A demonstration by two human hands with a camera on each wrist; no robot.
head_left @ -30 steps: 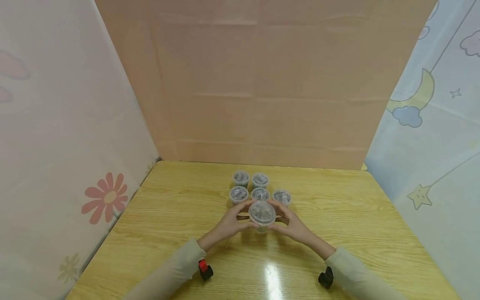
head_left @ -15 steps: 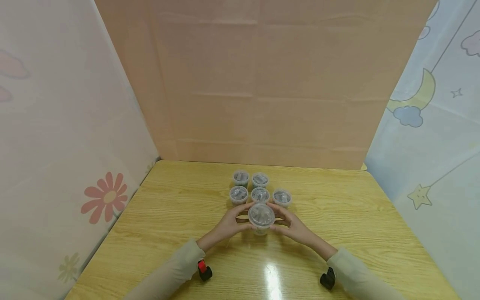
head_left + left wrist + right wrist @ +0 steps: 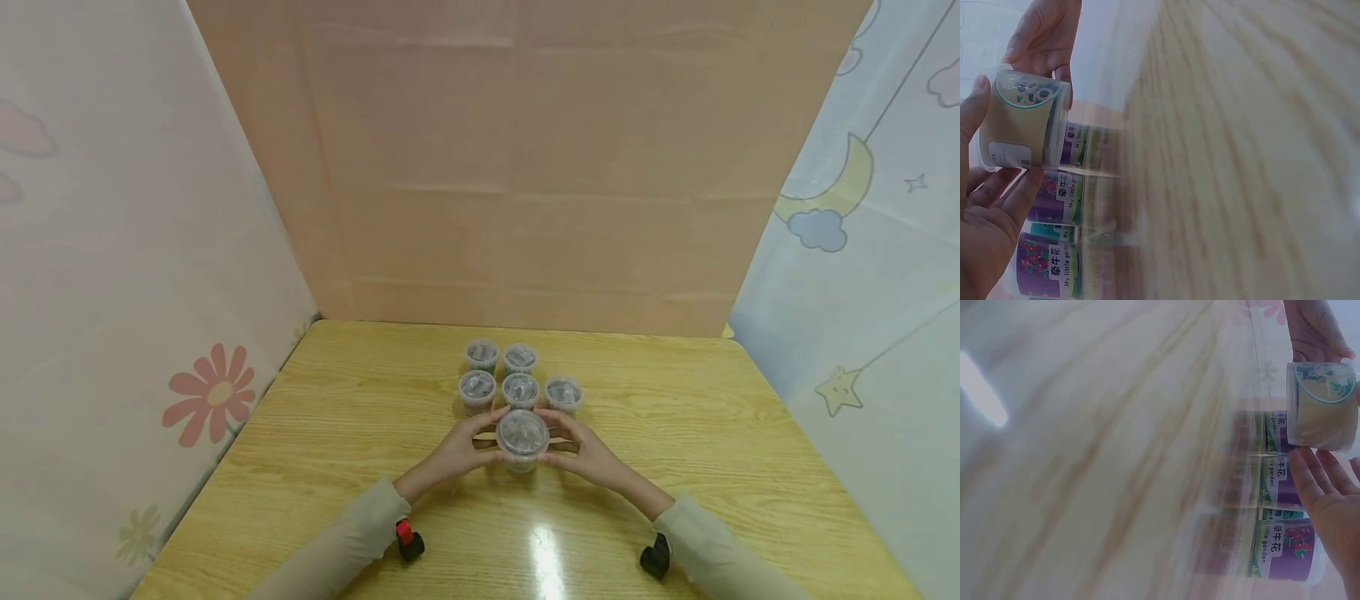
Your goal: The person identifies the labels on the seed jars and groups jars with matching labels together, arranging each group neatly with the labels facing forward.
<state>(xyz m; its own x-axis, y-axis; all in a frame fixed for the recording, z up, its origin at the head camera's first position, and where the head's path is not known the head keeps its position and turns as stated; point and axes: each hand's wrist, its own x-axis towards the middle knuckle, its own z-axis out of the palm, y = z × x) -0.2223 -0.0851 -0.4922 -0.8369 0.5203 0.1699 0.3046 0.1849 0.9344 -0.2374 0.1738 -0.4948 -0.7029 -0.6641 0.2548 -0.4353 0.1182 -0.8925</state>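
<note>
We hold one small clear lidded cup [image 3: 522,437] between both hands, the left hand [image 3: 459,450] pressing its left side and the right hand [image 3: 585,454] its right, fingertips curled round the wall. The cup sits just above the wooden counter [image 3: 360,433], right in front of five more lidded cups [image 3: 520,388] standing in two rows. In the wrist views, the held cup's label is beige; the cups behind carry purple flower labels.

five lidded cups [image 3: 520,377], wooden table [image 3: 337,433]
</note>
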